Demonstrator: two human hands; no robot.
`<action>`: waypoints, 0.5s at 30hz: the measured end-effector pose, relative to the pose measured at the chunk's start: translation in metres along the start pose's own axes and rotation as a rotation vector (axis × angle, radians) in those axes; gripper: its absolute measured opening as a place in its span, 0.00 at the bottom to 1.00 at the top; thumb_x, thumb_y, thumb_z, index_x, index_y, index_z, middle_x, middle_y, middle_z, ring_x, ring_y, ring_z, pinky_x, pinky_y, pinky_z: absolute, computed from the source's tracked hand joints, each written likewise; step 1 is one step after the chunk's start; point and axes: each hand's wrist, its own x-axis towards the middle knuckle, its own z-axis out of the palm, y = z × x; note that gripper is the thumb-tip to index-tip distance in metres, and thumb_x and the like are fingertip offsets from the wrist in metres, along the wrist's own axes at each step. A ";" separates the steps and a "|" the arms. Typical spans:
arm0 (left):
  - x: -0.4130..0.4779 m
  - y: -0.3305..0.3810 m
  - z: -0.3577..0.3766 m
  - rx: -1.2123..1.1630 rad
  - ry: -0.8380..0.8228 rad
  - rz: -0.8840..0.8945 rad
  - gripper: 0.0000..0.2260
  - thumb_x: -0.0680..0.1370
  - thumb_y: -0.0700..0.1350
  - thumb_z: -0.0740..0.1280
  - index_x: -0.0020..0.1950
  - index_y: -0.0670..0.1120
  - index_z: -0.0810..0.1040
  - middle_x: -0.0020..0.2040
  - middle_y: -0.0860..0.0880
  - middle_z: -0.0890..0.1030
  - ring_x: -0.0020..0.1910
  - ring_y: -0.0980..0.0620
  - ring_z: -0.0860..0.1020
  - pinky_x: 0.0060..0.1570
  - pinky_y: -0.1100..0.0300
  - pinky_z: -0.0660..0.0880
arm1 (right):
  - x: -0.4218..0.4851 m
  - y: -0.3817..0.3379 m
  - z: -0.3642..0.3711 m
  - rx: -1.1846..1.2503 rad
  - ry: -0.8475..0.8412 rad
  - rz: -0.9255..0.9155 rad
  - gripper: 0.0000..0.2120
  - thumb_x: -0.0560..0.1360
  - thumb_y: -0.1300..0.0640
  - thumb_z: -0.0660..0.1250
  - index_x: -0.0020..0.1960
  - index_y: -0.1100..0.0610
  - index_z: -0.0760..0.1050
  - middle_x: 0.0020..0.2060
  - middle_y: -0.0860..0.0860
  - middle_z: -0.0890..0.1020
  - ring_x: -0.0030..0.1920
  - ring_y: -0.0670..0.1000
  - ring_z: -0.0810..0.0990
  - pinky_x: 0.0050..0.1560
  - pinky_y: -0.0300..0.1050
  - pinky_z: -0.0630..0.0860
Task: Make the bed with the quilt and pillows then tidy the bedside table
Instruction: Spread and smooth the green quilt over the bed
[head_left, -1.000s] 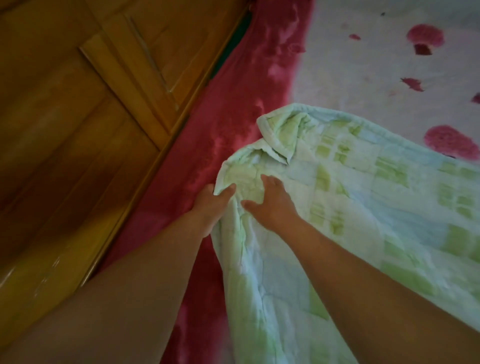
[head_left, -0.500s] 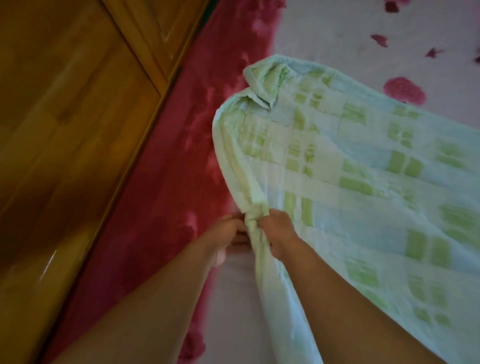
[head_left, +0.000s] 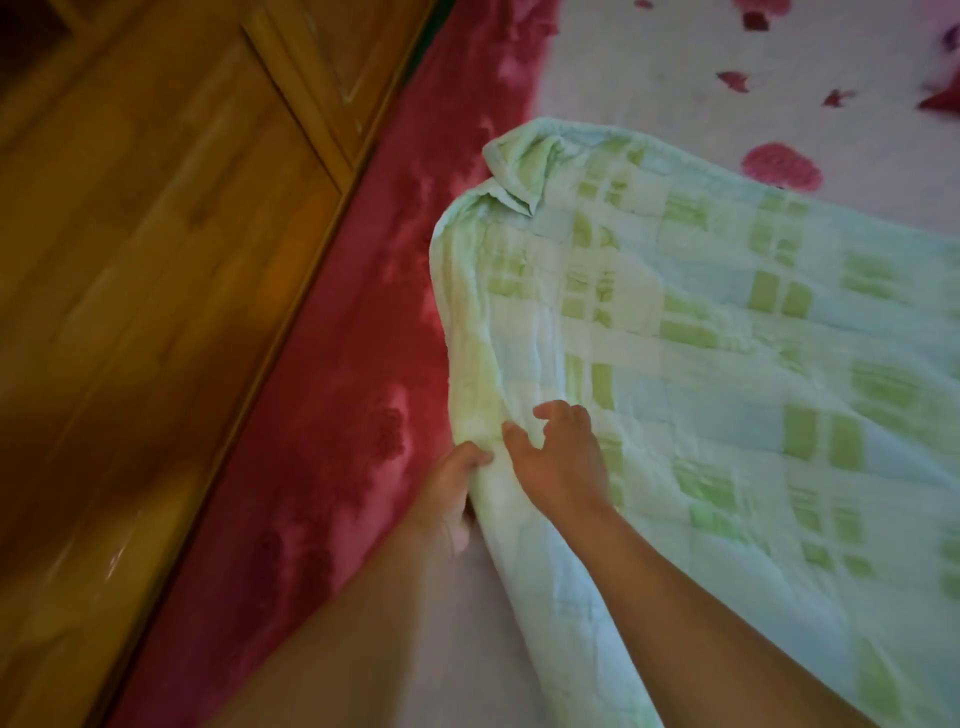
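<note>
Half a second ago we had both hands pinched close together on a bunched stretch of the quilt's (head_left: 727, 364) left edge. Now the bunch is let out. Our left hand (head_left: 449, 486) alone keeps hold, thumb on top and fingers curled under the hem. Our right hand (head_left: 563, 457) has let go and sits on the cloth just beside it, fingers loose and spread, clamped on nothing. The edge above the hands has gone from a tight ridge to a soft rolled fold.

The quilt lies over the bed (head_left: 649, 67) and spreads to the right, out of frame. Its left edge runs just inside the red border (head_left: 358, 364) along the bed's left edge, beside the wood panel (head_left: 156, 270). Its far-left corner is turned over on itself and crumpled, now as a second ago.

We judge we are partway through straightening this side. The pull has drawn the edge toward us, and the freed right hand is placed to smooth the top or take a new hold. The folded corner needs opening out, and the quilt's edge wants lining up with the bed's left edge. No pillows or bedside table show here, so those steps lie ahead
</note>
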 end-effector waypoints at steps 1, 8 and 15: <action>-0.003 0.000 0.000 -0.081 -0.015 -0.022 0.15 0.72 0.38 0.60 0.56 0.39 0.80 0.46 0.39 0.83 0.44 0.42 0.82 0.48 0.51 0.78 | -0.013 0.004 -0.002 -0.073 -0.028 -0.011 0.25 0.75 0.43 0.63 0.67 0.53 0.66 0.62 0.49 0.70 0.61 0.52 0.73 0.54 0.47 0.71; -0.028 -0.005 0.022 0.032 0.052 0.058 0.10 0.74 0.45 0.62 0.47 0.41 0.79 0.42 0.42 0.81 0.43 0.45 0.78 0.49 0.52 0.75 | -0.046 0.049 -0.002 -0.054 -0.268 -0.022 0.08 0.77 0.59 0.58 0.41 0.54 0.73 0.43 0.52 0.80 0.45 0.53 0.78 0.47 0.47 0.75; -0.046 0.016 -0.016 1.588 0.394 0.694 0.08 0.72 0.38 0.67 0.49 0.47 0.74 0.49 0.45 0.73 0.44 0.41 0.77 0.42 0.54 0.72 | -0.072 0.076 -0.005 0.046 -0.198 -0.154 0.15 0.78 0.42 0.59 0.59 0.50 0.71 0.54 0.49 0.78 0.53 0.53 0.78 0.55 0.49 0.74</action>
